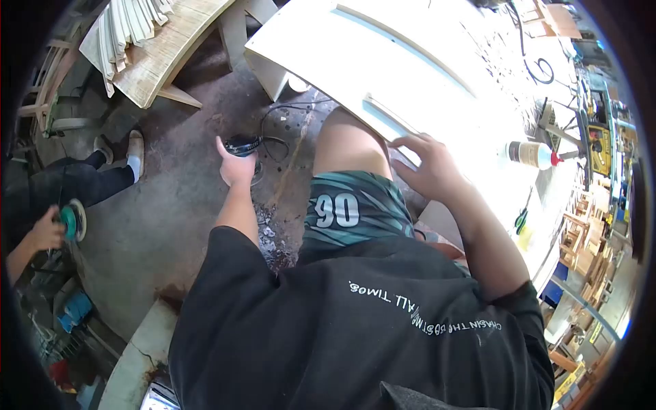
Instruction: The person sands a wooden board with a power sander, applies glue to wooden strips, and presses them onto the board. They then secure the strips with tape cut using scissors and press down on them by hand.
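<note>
My left hand (236,168) is wrapped around a black corded sander (244,144), held out over the floor to the left of my leg. Part of a round pad shows beside the palm, and the cord trails up toward the white panel. My right hand (437,167) rests at the near edge of a large white panel (307,42), fingers bent and apart from the thumb. Its fingertips touch the panel close to the end of a narrow raised strip (389,115). Glare washes out much of the panel's surface.
At upper left, thin wooden strips (130,31) lie on a wooden table (154,68). On the left a co-worker's hand (46,231) holds a teal sander (72,220). A red-capped bottle (529,154) lies to the right, with green-handled scissors (521,220) nearby. Debris (272,239) litters the floor.
</note>
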The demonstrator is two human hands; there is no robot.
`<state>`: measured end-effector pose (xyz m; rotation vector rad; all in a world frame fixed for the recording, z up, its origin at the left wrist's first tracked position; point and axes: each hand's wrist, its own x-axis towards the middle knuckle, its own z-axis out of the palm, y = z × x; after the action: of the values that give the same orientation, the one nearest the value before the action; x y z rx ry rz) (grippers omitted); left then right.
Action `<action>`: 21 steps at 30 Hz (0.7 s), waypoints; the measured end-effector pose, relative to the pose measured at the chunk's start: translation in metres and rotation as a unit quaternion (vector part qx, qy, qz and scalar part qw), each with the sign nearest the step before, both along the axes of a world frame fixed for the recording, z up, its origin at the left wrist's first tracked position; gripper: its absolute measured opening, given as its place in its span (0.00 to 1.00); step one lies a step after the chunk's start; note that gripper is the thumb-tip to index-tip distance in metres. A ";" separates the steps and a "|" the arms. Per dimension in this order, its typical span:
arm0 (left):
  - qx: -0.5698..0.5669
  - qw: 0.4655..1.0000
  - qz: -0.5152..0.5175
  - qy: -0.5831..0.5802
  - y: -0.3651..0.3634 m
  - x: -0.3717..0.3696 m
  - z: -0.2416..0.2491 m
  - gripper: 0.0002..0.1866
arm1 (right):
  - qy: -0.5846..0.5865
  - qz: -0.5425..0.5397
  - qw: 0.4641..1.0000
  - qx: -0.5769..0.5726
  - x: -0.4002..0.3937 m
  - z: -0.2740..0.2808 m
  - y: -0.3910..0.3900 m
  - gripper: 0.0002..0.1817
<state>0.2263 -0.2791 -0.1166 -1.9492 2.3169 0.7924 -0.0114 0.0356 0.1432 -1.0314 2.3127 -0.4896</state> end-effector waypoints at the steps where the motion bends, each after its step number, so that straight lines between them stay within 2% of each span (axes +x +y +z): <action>1: 0.004 1.000 -0.009 0.001 -0.003 0.000 -0.007 0.59 | 0.020 0.048 0.999 -0.008 -0.007 -0.007 -0.026 0.20; 3: 0.000 1.000 -0.014 0.016 -0.016 -0.003 -0.028 0.53 | 0.088 0.113 0.989 -0.037 -0.020 -0.033 -0.080 0.28; 6: 0.006 1.000 -0.005 0.019 -0.031 -0.015 -0.044 0.48 | 0.173 0.181 0.968 0.031 -0.031 -0.064 -0.153 0.45; 8: -0.010 0.999 0.012 0.043 -0.042 -0.023 -0.055 0.49 | 0.217 0.193 0.954 0.075 -0.031 -0.073 -0.188 0.53; 11: -0.030 0.998 0.011 0.063 -0.064 -0.030 -0.086 0.50 | 0.219 0.229 0.933 0.170 -0.043 -0.071 -0.208 0.60; 17: -0.043 0.996 0.016 0.073 -0.103 -0.056 -0.153 0.49 | 0.213 0.231 0.937 0.152 -0.043 -0.069 -0.209 0.58; 21: -0.061 0.994 0.048 0.083 -0.108 -0.074 -0.174 0.49 | 0.241 0.229 0.934 0.134 -0.040 -0.076 -0.205 0.55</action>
<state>0.1521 -0.3866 -0.2906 -2.1359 2.4343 0.8697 -0.0517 -0.1698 0.0671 -1.6218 2.3259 0.2913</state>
